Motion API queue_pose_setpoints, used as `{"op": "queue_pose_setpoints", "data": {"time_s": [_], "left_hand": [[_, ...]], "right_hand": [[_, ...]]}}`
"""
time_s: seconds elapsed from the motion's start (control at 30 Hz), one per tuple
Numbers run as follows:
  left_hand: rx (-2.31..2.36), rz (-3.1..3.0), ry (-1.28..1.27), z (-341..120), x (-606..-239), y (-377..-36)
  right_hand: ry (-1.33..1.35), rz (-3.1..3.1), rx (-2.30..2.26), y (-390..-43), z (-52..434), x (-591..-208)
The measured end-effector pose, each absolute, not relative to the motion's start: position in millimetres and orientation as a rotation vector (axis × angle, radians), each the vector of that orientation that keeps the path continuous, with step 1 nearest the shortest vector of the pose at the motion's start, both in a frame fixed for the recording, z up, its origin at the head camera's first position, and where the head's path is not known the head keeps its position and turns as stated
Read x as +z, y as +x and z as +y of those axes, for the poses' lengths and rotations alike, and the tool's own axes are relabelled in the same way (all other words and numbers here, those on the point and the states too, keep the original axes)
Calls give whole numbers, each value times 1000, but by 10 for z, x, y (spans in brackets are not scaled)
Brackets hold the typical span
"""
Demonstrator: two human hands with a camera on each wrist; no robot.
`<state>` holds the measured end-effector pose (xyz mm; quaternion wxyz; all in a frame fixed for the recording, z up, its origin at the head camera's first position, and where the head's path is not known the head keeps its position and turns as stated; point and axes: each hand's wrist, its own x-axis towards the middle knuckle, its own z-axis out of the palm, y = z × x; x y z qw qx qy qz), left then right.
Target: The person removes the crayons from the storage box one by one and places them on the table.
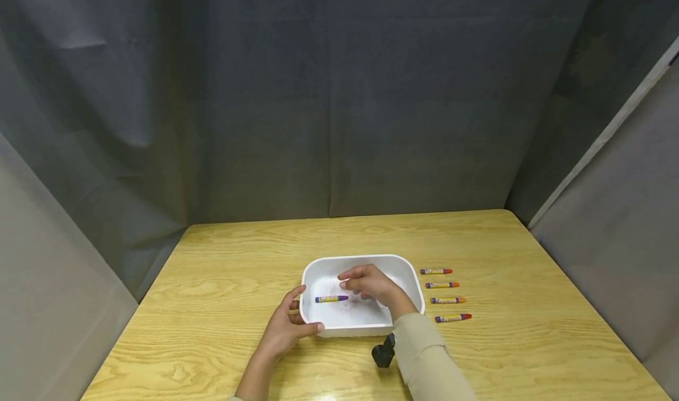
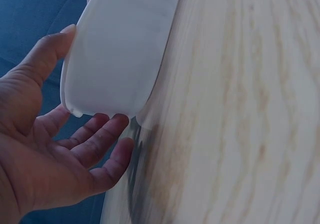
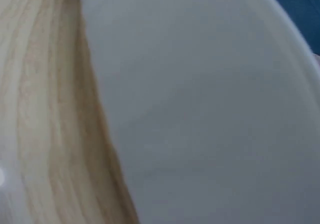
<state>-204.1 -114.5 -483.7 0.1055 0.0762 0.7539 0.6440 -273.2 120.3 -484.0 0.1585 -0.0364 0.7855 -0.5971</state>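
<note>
A white rectangular tray [image 1: 366, 332] with rounded corners stands on the table. My left hand [image 1: 284, 325] grips its near left corner, thumb along the front and fingers against the left end. Up close in the left wrist view, the left hand [image 2: 60, 139] has its thumb at the rim and bent fingertips on the tray wall [image 2: 120, 49]. Inside the tray lies a purple crayon [image 1: 331, 299] in a yellow wrapper. My right hand [image 1: 371, 283] hovers over the tray with loosely bent fingers and nothing visible in them. The right wrist view is filled mostly by the tray's outer wall [image 3: 200, 114].
Right of the tray, several red and orange crayons [image 1: 444, 285] lie in a column on the wood-grain table [image 1: 212, 306]. A black device [image 1: 383, 352] sits at my right wrist. Dark curtains [image 1: 329, 100] hang behind the table, and grey panels flank it.
</note>
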Motion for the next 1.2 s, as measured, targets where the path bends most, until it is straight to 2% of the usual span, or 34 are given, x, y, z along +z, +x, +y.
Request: {"op": "queue_pose_setpoints", "data": {"time_s": [0.9, 1.2], "left_hand": [[1915, 2186, 229, -1141, -4863, -2053], [1943, 2142, 233, -1149, -4729, -1985]], "right_hand": [[-285, 2548, -1353, -2722, 978, -4934], [-365, 2562, -1450, -2721, 1051, -4891]]}}
